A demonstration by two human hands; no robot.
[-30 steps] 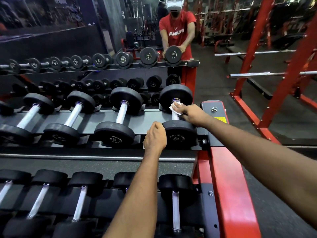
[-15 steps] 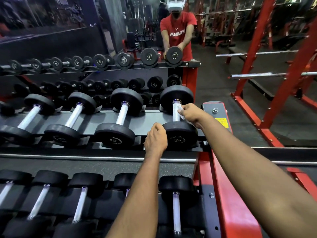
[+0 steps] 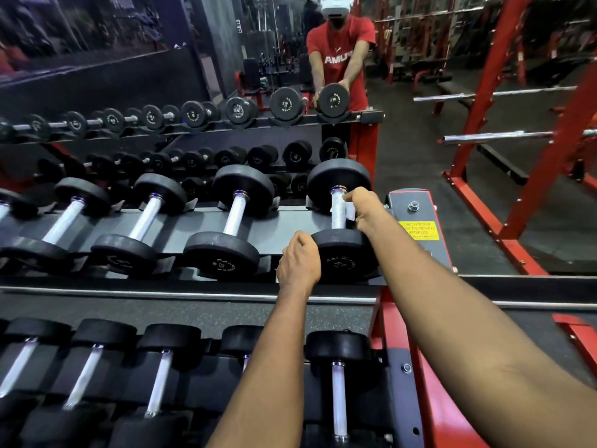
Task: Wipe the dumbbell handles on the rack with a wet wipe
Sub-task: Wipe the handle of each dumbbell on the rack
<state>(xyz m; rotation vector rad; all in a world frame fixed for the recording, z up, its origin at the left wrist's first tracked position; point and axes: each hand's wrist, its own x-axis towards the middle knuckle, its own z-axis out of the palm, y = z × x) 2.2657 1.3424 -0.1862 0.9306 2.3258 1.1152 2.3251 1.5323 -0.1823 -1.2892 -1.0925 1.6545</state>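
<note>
Nearest, the lower-shelf dumbbells (image 3: 168, 341) lie close-packed, black and round-headed. Above them the left hand (image 3: 298, 263) rests fist-curled against the end dumbbell's (image 3: 339, 257) near head, with nothing visible in it. The right hand's (image 3: 365, 210) fingers pinch a white wet wipe (image 3: 349, 211) to the dumbbell's knurled steel handle (image 3: 337, 210), at the red rack's (image 3: 429, 399) right edge. A yellow label (image 3: 419, 230) reads "KINDLY RETURN… THE WEIGHTS AFTER USE".

yellow sticker (image 3: 419, 230) on rack (image 3: 400, 202): KINDLY RETURN BACK THE WEIGHTS AFTER USE | red shirt (image 3: 339, 43): AMU | dumbbell caps (image 3: 223, 263): print unreadable
</note>
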